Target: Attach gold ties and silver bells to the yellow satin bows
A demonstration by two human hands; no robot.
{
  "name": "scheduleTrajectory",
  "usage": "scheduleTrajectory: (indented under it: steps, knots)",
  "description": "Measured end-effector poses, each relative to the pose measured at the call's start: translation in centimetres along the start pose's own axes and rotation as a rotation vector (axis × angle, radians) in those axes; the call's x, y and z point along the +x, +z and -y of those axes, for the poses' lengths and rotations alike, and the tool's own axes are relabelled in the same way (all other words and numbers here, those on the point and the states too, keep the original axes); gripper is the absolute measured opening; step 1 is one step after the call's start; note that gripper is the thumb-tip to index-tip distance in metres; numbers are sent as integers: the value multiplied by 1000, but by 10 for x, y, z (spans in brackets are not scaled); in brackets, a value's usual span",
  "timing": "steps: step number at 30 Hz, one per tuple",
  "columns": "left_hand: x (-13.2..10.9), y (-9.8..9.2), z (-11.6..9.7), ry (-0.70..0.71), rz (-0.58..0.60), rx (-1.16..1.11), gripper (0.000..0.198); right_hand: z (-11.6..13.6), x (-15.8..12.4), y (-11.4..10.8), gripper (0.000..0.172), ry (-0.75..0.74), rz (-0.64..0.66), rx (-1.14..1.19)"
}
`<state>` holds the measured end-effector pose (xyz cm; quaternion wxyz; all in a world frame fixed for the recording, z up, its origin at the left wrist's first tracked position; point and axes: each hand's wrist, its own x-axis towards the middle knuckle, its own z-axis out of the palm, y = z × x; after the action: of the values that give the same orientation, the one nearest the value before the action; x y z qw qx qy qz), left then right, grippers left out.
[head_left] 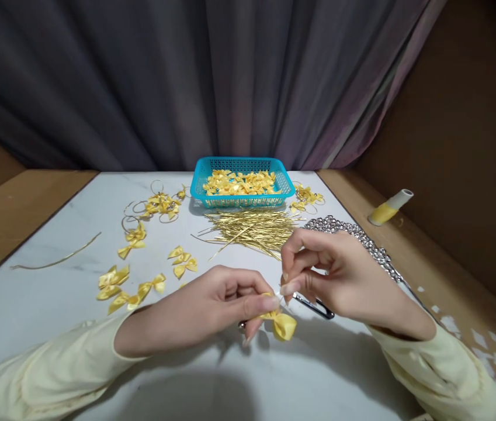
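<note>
Yellow bow (284, 327), head view: in the left grip (228, 303), thumb and fingers closed on it, one loop sticking out on the right grip's side. Right grip (335, 272) just beside it, fingertips pinched, apparently on a thin strand (281, 299); too fine to be sure. Black-handled tool (318, 307) below right grip, can't tell if held. Loose bows (113, 279) on the worktop (68, 292) left of left grip; gold wires (252, 231) and blue basket (248, 202) beyond both. Handling, my read: light, soft, satin-slick, loops crush easily. Best hold: pinch the knot.
</note>
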<state>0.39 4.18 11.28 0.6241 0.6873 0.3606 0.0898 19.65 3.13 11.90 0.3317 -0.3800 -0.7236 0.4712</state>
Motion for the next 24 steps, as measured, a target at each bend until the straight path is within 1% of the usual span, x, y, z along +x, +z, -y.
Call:
scheduleTrajectory:
  steps: [4, 9, 17, 20, 24]
  knots:
    - [0, 0, -3, -9, 15, 2, 28, -2, 0, 0, 24, -5, -1, 3]
    - [-2, 0, -3, -23, 25, 23, 25, -5, 2, 0, 26, 27, 15, 98]
    - [-1, 0, 2, -15, 55, 2, 32, -6, 4, 0, 28, 71, 47, 245]
    - [-2, 0, 2, -2, 71, 9, 31, -7, 4, 0, 28, 73, 70, 275]
    - [-3, 0, 0, -33, 104, -17, 28, -10, 6, 3, 29, 48, 115, 302]
